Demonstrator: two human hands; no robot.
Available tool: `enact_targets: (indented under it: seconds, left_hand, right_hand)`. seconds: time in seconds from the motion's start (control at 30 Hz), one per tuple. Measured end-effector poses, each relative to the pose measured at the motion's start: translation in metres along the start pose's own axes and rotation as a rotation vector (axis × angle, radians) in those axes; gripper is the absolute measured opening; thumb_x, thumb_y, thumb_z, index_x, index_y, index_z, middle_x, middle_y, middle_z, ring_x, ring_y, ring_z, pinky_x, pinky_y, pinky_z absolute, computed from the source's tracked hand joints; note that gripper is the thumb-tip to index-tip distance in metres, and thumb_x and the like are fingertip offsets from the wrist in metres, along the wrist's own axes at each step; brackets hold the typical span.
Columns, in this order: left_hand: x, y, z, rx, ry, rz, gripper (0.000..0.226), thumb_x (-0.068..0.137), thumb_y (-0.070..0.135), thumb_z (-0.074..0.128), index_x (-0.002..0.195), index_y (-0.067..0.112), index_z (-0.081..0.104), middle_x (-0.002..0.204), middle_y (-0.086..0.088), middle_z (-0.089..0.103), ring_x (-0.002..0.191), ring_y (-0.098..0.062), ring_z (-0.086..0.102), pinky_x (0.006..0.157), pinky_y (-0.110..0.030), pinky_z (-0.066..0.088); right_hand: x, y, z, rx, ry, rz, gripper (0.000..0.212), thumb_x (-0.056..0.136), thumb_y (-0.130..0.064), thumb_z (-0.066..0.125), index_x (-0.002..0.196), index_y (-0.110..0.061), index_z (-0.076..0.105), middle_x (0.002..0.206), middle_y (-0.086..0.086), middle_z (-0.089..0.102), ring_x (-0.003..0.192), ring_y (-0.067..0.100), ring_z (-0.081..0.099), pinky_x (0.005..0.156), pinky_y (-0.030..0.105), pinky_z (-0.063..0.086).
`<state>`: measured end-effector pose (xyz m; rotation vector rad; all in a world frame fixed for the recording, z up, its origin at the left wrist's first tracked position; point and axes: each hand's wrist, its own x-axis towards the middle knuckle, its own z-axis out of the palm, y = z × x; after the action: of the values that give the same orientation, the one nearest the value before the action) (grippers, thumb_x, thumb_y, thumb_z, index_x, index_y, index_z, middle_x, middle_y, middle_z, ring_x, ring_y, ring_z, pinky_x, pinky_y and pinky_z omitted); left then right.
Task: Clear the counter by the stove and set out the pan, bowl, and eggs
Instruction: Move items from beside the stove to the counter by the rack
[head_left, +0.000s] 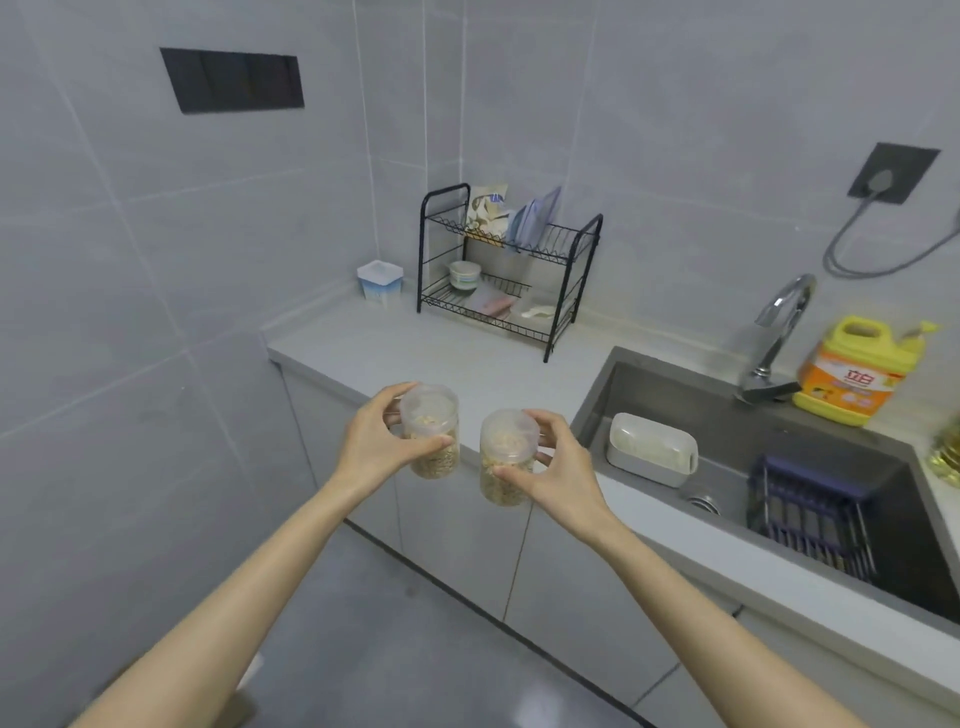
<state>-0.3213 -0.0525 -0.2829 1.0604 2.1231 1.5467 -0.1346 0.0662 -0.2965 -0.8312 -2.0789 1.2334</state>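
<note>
My left hand (371, 441) grips a clear plastic jar (432, 431) partly filled with pale grain. My right hand (556, 467) grips a second clear jar (506, 457) with the same filling. Both jars have clear lids and hang in the air at the front edge of the grey counter (363, 343), side by side and a little apart. A small bowl (464, 274) sits on the lower shelf of the black dish rack (519, 280) at the back of the counter. No pan, eggs or stove are in view.
A white tub (380, 280) stands left of the rack by the wall. The sink (769, 441) on the right holds a white lidded box (652, 449) and a dark wire basket (810, 512). A faucet (779, 332) and a yellow detergent bottle (857, 371) stand behind it.
</note>
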Motion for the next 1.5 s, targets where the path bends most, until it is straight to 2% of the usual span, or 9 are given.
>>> enact_targets:
  seconds: [0.2, 0.43, 0.57, 0.63, 0.77, 0.9, 1.07, 1.3, 1.5]
  left_hand:
    - [0.076, -0.028, -0.009, -0.008, 0.042, -0.027, 0.073, 0.056, 0.024, 0.09, 0.122, 0.022, 0.058, 0.113, 0.008, 0.063, 0.101, -0.008, 0.059, 0.088, -0.027, 0.051]
    - [0.19, -0.084, -0.019, -0.012, 0.102, -0.091, 0.07, 0.057, 0.018, 0.09, 0.119, 0.023, 0.059, 0.111, 0.011, 0.062, 0.099, -0.006, 0.059, 0.071, -0.009, 0.049]
    - [0.258, -0.112, -0.03, 0.015, 0.135, -0.147, 0.077, 0.048, 0.029, 0.091, 0.119, 0.024, 0.059, 0.113, 0.009, 0.063, 0.1, -0.009, 0.06, 0.085, -0.028, 0.054]
    - [0.286, -0.119, -0.037, 0.049, 0.143, -0.165, 0.081, 0.043, 0.038, 0.087, 0.118, 0.026, 0.058, 0.112, 0.01, 0.063, 0.1, -0.009, 0.06, 0.087, -0.03, 0.053]
    - [0.342, -0.14, -0.049, 0.085, 0.159, -0.185, 0.071, 0.057, 0.023, 0.089, 0.119, 0.026, 0.056, 0.113, 0.011, 0.061, 0.102, -0.01, 0.058, 0.086, -0.025, 0.049]
    - [0.397, -0.169, -0.063, 0.103, 0.18, -0.223, 0.066, 0.06, 0.02, 0.088, 0.117, 0.028, 0.056, 0.109, 0.014, 0.061, 0.101, -0.008, 0.057, 0.079, -0.015, 0.044]
    - [0.462, -0.209, -0.079, 0.131, 0.123, -0.251, 0.068, 0.061, 0.022, 0.088, 0.119, 0.029, 0.054, 0.105, 0.016, 0.059, 0.098, -0.006, 0.056, 0.074, -0.008, 0.039]
    - [0.562, -0.261, -0.094, 0.123, -0.019, -0.31, 0.067, 0.06, 0.019, 0.088, 0.118, 0.022, 0.054, 0.107, 0.008, 0.059, 0.1, -0.012, 0.055, 0.079, -0.021, 0.04]
    - [0.625, -0.297, -0.094, 0.08, -0.137, -0.302, 0.075, 0.036, 0.038, 0.078, 0.107, 0.026, 0.056, 0.102, 0.008, 0.064, 0.095, -0.013, 0.061, 0.082, -0.026, 0.047]
  right_hand:
    - [0.088, 0.007, 0.03, 0.04, -0.031, -0.001, 0.07, 0.066, -0.018, 0.085, 0.124, -0.023, 0.046, 0.117, -0.013, 0.056, 0.108, 0.002, 0.053, 0.082, 0.008, 0.044]
    - [0.226, 0.036, 0.084, 0.061, -0.111, 0.021, 0.07, 0.064, -0.018, 0.085, 0.122, -0.026, 0.047, 0.114, -0.015, 0.057, 0.104, 0.004, 0.055, 0.089, 0.02, 0.048]
    - [0.304, 0.047, 0.113, 0.054, -0.162, 0.025, 0.069, 0.064, -0.019, 0.085, 0.122, -0.026, 0.047, 0.113, -0.014, 0.058, 0.103, 0.005, 0.055, 0.088, 0.023, 0.05]
    - [0.337, 0.049, 0.126, 0.057, -0.181, 0.034, 0.07, 0.063, -0.018, 0.085, 0.123, -0.025, 0.048, 0.114, -0.013, 0.058, 0.101, 0.005, 0.055, 0.087, 0.025, 0.051]
    - [0.406, 0.054, 0.155, 0.083, -0.205, 0.048, 0.069, 0.065, -0.013, 0.083, 0.124, -0.02, 0.047, 0.114, -0.012, 0.056, 0.097, -0.002, 0.052, 0.072, 0.013, 0.047]
    - [0.464, 0.064, 0.189, 0.056, -0.186, 0.09, 0.065, 0.067, -0.009, 0.08, 0.124, -0.015, 0.048, 0.111, -0.009, 0.056, 0.098, 0.006, 0.052, 0.068, 0.003, 0.041]
    - [0.523, 0.078, 0.234, 0.043, -0.174, 0.164, 0.064, 0.068, -0.011, 0.08, 0.123, -0.014, 0.048, 0.11, -0.008, 0.057, 0.101, 0.01, 0.053, 0.069, 0.0, 0.04]
    - [0.593, 0.098, 0.297, -0.006, -0.049, 0.272, 0.06, 0.066, -0.01, 0.08, 0.115, -0.015, 0.045, 0.108, -0.003, 0.058, 0.097, 0.014, 0.055, 0.067, 0.006, 0.037]
    - [0.635, 0.105, 0.335, -0.012, 0.083, 0.389, 0.055, 0.069, -0.01, 0.078, 0.112, -0.015, 0.045, 0.104, -0.002, 0.059, 0.093, 0.018, 0.057, 0.07, 0.02, 0.038]
